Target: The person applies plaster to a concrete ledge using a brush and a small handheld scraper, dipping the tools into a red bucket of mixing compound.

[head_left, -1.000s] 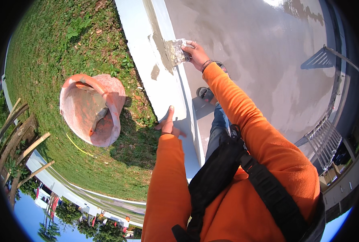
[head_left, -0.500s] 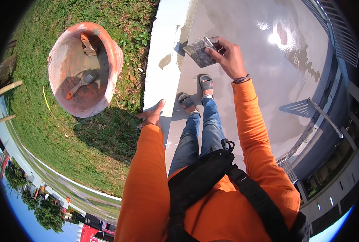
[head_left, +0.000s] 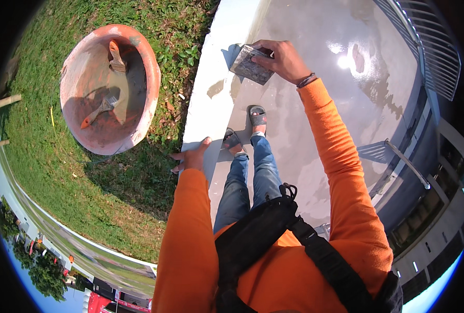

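My right hand (head_left: pixel 283 61) pinches a flat, squarish grey plate (head_left: pixel 251 65) between thumb and fingers. Its face is mottled and stained; I cannot tell its exact kind. The plate is over the inner edge of a white wall top (head_left: pixel 206 112), its shadow falling just beside it; whether it touches the wall is unclear. Lower down, my left hand (head_left: pixel 193 156) rests on the same wall top with its fingers spread, holding nothing.
On the grass left of the wall stands an orange, cement-smeared tub (head_left: pixel 151 86) holding two paintbrushes (head_left: pixel 117 61) and some greyish liquid. Wet grey floor (head_left: pixel 305 130) lies under my sandalled feet. At the right are metal railings (head_left: pixel 434 52) and a metal bar (head_left: pixel 406 164).
My right hand has moved the plate left toward the wall top and tilted it. The left hand stays on the wall, its fingers slightly more spread. The whole view has shifted a little.
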Available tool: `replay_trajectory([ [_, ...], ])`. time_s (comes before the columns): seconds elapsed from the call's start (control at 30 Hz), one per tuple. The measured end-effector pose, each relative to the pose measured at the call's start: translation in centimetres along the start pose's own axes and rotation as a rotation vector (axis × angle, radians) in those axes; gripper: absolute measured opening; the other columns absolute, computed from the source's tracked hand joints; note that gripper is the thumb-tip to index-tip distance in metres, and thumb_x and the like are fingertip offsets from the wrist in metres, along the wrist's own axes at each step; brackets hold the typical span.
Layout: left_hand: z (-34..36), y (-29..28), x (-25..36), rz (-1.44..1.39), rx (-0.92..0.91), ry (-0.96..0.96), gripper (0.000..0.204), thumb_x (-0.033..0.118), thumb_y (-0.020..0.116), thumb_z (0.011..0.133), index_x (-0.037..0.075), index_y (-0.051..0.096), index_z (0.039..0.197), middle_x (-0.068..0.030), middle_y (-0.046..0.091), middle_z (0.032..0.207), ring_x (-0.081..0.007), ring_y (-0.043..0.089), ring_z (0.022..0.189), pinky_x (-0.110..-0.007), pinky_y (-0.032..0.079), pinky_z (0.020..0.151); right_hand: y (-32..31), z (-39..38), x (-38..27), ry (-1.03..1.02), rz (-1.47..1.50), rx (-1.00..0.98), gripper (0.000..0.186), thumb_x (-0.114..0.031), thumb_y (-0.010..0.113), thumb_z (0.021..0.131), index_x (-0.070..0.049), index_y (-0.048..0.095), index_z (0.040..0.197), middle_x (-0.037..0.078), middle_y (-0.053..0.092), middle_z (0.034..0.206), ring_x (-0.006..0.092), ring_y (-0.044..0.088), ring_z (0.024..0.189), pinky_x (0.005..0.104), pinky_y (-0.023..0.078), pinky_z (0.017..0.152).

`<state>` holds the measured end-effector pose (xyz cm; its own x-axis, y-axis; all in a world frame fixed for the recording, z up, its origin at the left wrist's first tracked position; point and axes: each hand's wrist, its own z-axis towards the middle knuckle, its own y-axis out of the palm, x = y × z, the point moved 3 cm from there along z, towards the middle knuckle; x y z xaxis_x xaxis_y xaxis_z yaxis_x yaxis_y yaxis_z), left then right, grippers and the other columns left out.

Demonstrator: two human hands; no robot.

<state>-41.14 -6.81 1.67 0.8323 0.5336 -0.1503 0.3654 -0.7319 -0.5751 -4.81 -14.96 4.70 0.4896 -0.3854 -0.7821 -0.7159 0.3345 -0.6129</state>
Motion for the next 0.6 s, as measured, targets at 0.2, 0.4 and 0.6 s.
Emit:
replay_trajectory([
  [0.2, 2.4, 0.7, -0.8, -0.021, 0.066, -0.163, 0.157, 0.060, 0.088, 0.045, 0.020, -0.028, 0.144, -0.0251, -0.020, 0.151, -0.0477, -0.006, 0.140, -0.069, 0.028, 0.099, -4.1, 3.9, 1.3, 0.046, -0.056, 0.197, 0.028, -0.021, 0.069, 0.084, -0.001, 0.065, 0.103, 0.013, 0.068, 0.080, 0.0191, 0.064, 0.070, 0.0308, 0.051, 0.067],
  [0.4, 2.3, 0.9, -0.7, 0.104, 0.081, -0.171, 0.156, 0.060, 0.087, 0.046, 0.020, -0.027, 0.144, -0.0262, -0.013, 0.152, -0.0449, -0.002, 0.141, -0.063, 0.028, 0.103, -2.1, -2.3, 3.1, 0.336, 0.839, 0.559, 0.023, -0.014, 0.067, 0.087, -0.001, 0.062, 0.104, 0.004, 0.068, 0.088, 0.0095, 0.062, 0.076, 0.0265, 0.050, 0.064],
  [0.6, 15.3, 1.8, -7.3, 0.319, -0.093, 0.116, 0.139, 0.057, 0.081, 0.062, 0.012, -0.020, 0.147, -0.0211, 0.015, 0.152, -0.0465, 0.021, 0.134, -0.061, 0.033, 0.100, 8.1, -7.3, 4.3, 0.524, 1.617, 0.559, 0.025, -0.008, 0.059, 0.091, -0.003, 0.054, 0.115, 0.004, 0.064, 0.102, 0.0126, 0.063, 0.090, 0.0307, 0.053, 0.079],
])
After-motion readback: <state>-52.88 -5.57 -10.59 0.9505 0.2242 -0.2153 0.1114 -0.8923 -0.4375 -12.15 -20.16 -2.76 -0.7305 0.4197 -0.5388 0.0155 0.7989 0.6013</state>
